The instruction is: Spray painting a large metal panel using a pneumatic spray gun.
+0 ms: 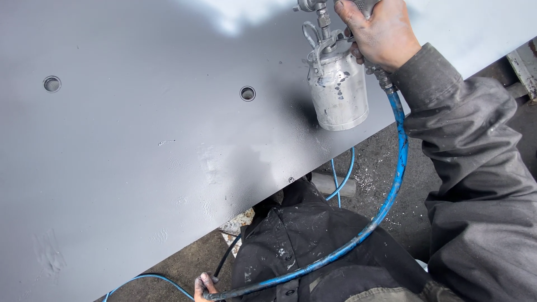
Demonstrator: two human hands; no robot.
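Here, spray gun (335, 78) in right hand (380, 33)

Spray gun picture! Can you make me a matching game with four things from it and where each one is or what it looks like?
Things:
1. spray gun cup
2. air hose
3. grey panel
4. left hand

Descriptions:
A. blue, curving down past the dark jacket
B. flat, freshly painted, with two round holes
C. silver metal, speckled with paint, hanging under the right hand
D. at the bottom edge, closed around the hose

Right pairs: 1-C, 2-A, 3-B, 4-D
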